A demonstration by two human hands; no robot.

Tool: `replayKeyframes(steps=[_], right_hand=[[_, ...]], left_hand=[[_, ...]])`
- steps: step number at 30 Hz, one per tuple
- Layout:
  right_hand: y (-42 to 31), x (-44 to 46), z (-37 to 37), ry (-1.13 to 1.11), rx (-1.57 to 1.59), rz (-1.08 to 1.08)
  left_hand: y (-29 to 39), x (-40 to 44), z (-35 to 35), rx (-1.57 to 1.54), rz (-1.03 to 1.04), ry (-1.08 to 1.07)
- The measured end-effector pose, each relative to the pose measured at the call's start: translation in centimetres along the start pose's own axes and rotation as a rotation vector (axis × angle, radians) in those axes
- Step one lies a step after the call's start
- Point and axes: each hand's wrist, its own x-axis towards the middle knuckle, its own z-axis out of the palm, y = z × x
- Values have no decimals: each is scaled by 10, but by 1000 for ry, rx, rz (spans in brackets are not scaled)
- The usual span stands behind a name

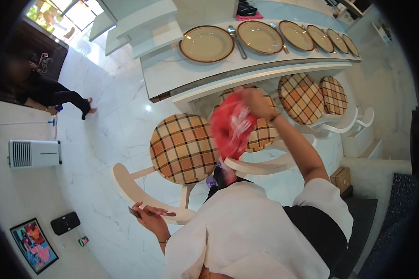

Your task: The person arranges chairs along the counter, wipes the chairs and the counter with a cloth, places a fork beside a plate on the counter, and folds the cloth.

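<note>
My right hand (257, 103) is closed on the top of a red plastic bag (233, 123) with white print, which hangs in front of the plaid chair seats. Low on the left, beside the curved white back of the nearest chair (121, 179), my left hand (151, 218) has its fingers bent round something thin, perhaps cutlery; its shape is hard to make out. Beneath the bag, something purple and dark (219, 176) is partly hidden.
Plates (206, 43) with spoons (237, 42) line the counter (186, 69). Plaid chairs (184, 148) stand along it. At far left are a person (56, 93) and a white air cooler (34, 154). A cardboard box (341, 179) stands at right.
</note>
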Motion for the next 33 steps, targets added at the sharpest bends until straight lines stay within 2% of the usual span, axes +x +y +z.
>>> replayKeyframes(steps=[1, 2, 4, 6, 7, 8, 9, 10, 11, 12, 14, 15, 16, 17, 18, 20, 22, 25, 27, 29, 31, 32, 33], right_hand=[[49, -11, -23, 133, -109, 342], [59, -14, -54, 400, -140, 383], [98, -14, -82, 824, 247, 542], [157, 1, -67, 1069, 83, 516], [178, 13, -50, 1102, 117, 486], [258, 23, -14, 983, 370, 547], [186, 36, 6, 863, 193, 715], [210, 50, 67, 793, -100, 638], [140, 59, 93, 736, -47, 599], [76, 61, 120, 529, -92, 578], [-20, 72, 158, 319, 348, 293], [-30, 75, 209, 125, 227, 94], [-57, 86, 240, -101, 474, 37], [-93, 97, 259, -388, 1043, 222], [-97, 112, 322, -660, 961, 282], [-158, 121, 280, -610, 353, -235], [-178, 111, 265, -494, 624, -233], [-179, 96, 173, -819, 934, 62], [-175, 80, 102, -784, 896, 161], [-153, 61, 100, -748, 956, 78], [-176, 46, 69, -807, 685, -41], [-190, 38, 58, -863, 521, -77], [-198, 27, 63, -813, 609, -168]], left_hand=[[2, 1, -2, -11, -4, 29], [4, 1, -3, -20, -7, 60], [5, 2, -4, -16, 8, 58], [3, 3, -8, 11, 55, 54], [3, 3, -6, 15, 44, 49], [3, 2, -4, 25, 34, 53], [3, 1, -3, 31, 27, 33], [3, 0, -2, 37, 22, 11], [4, -1, -2, 45, 19, 11], [4, -4, -1, 55, 28, 8], [3, -7, 0, 63, 32, 7], [2, -8, -1, 66, 30, 27], [0, -10, 0, 66, 29, 52], [0, -13, 0, 61, 27, 62], [1, -14, 1, 45, 6, 66], [0, -17, 3, 28, -14, 75], [0, -20, 2, 56, 15, 145], [-4, -15, -5, 4, -22, 197], [-7, -9, -10, -57, -41, 151], [-18, 0, -9, 64, -24, 40], [11, -14, 59, 229, -17, -74], [8, -10, 71, 241, -25, -214], [0, -6, 80, 256, -59, -316]])
